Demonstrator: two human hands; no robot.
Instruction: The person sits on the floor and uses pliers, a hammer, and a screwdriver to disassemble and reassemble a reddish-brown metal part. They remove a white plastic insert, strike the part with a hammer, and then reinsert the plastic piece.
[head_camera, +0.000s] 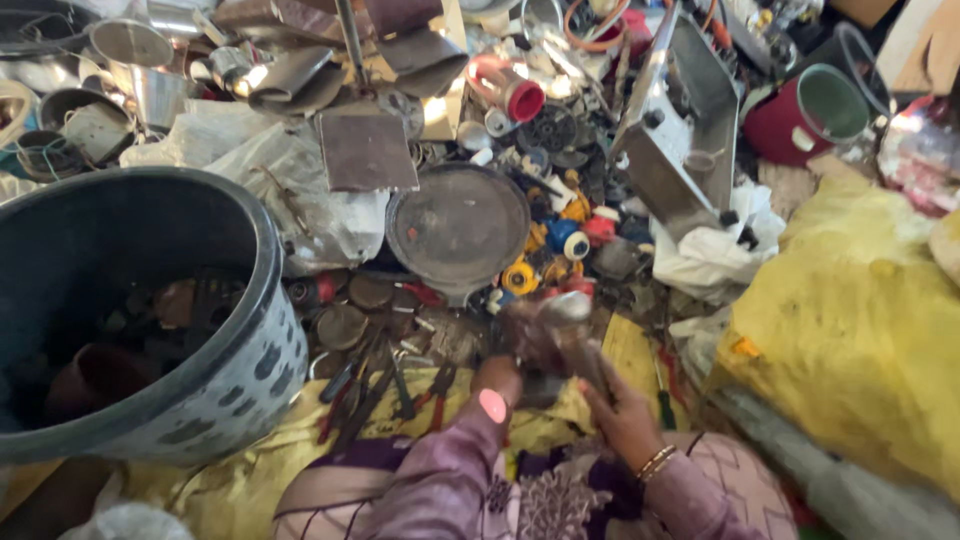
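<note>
Both my hands meet low in the middle of the view, over a yellow cloth (620, 350). My left hand (497, 378), with a purple sleeve and a pink-lit wrist device, grips a blurred grey metal part (548, 325). My right hand (612, 400), wearing bangles, holds the same part from the right side. The part is motion-blurred, so its shape is unclear. Pliers and other hand tools (375, 385) lie just left of my left hand.
A big dark tub (262, 300) with scrap fills the left. A round dark pan (458, 225) lies ahead, with coloured knobs (560, 245) beside it. A metal box (680, 120) and red pot (800, 115) stand far right; yellow sacking (850, 340) covers the right.
</note>
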